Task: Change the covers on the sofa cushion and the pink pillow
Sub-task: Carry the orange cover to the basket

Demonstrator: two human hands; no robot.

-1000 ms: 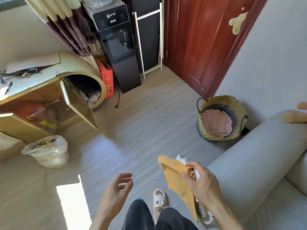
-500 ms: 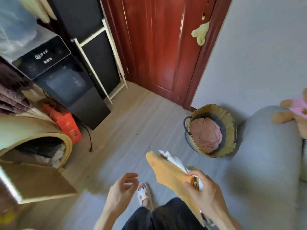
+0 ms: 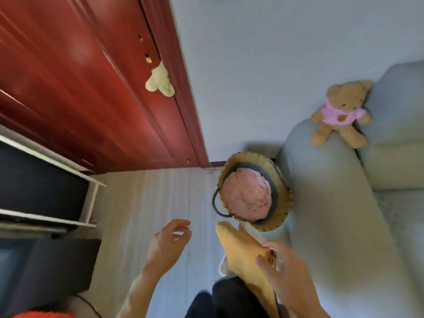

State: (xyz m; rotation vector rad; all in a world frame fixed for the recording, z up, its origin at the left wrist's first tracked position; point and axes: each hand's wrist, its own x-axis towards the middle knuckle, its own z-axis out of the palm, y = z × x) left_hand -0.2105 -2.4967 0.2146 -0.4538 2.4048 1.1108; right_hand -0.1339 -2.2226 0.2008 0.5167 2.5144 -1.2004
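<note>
Head view, looking down at the floor by the sofa [image 3: 332, 214].

Right hand [image 3: 286, 269] curled round a yellow cover [image 3: 241, 251], thumb on top, other fingers tucked under the cloth. A bit of white cloth [image 3: 250, 230] peeking out along the cover's edge; hard to tell whether part of the same cover or a second one. Left hand [image 3: 168, 243] holding nothing, fingers loosely bent, thumb and first finger near each other, well apart from the cover.

Cover long and thin, running from down by the dark trouser legs [image 3: 224, 299] up and to the left. Top end pointing at the woven basket [image 3: 252, 191], nearly touching its near rim. Basket on the floor, pressed against the sofa arm, with a pink bundle [image 3: 246, 198] filling it. Probably an old pink cover, but not sure.

Step in hand, most likely: carrying a taken-off cover over to the basket. Next move, probably: reach a little farther, hold the cover over the pink bundle, then uncurl the fingers and let go. Limp cloth, so may drape over the rim.

Brown teddy bear [image 3: 341, 113] sitting on the sofa arm, red door [image 3: 91, 88] at the back.
</note>
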